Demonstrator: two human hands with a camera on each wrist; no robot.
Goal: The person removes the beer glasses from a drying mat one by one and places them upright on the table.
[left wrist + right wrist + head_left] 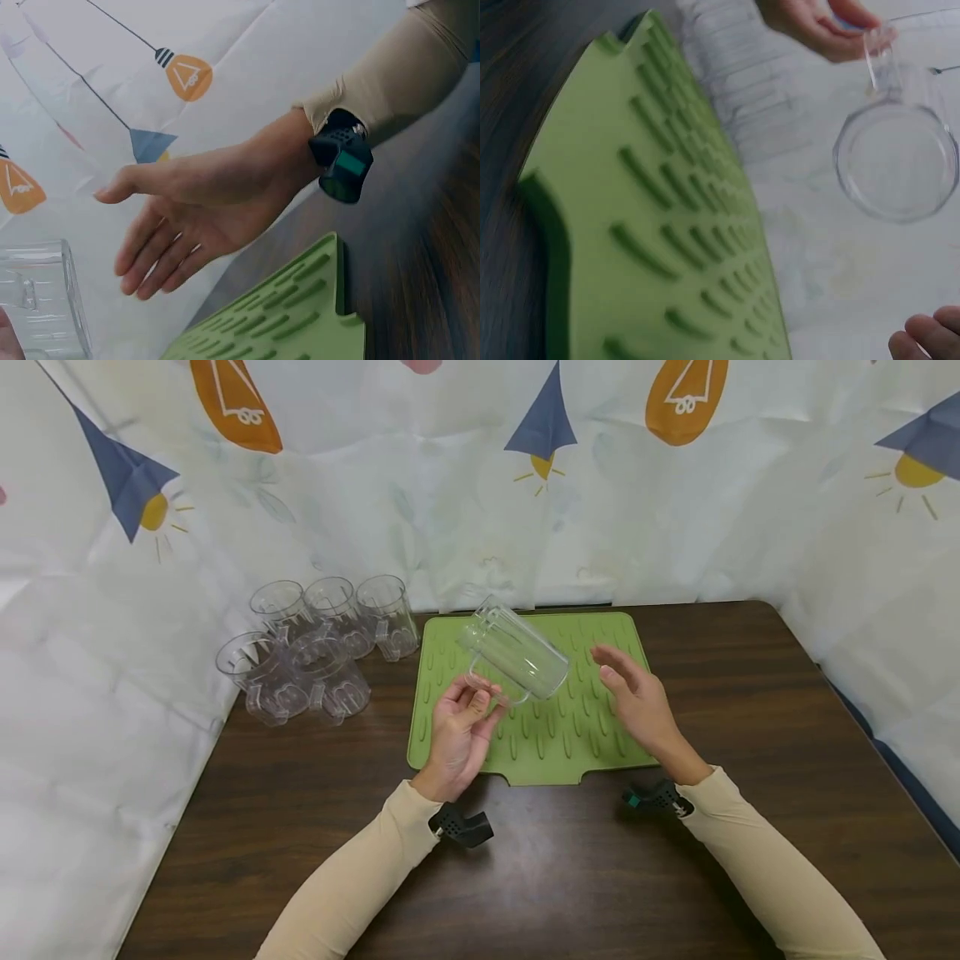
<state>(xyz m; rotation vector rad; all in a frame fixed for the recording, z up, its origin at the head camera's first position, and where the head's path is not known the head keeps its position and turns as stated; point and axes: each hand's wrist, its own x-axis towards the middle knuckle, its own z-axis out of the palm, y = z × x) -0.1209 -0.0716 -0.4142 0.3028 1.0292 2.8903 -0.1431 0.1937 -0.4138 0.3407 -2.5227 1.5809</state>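
My left hand [461, 735] pinches the handle of a clear mug [525, 656] above the green drying mat [540, 747]. The mug is tilted, its mouth towards the upper left and its base towards the right hand. Apart from the mug's base, my right hand [637, 697] hovers over the mat's right side, fingers relaxed and nothing in them. In the left wrist view that right hand [202, 202] shows its open palm, with the mug [41, 300] at the left edge. The right wrist view looks at the mug's round base [896, 161], the left hand [825, 26] at its handle.
Several clear mugs [258, 664] stand upright, close together, on the dark wooden table [300, 793] left of the mat. A white printed sheet [450, 510] hangs behind the table and along its sides. Each wrist wears a black camera [461, 827].
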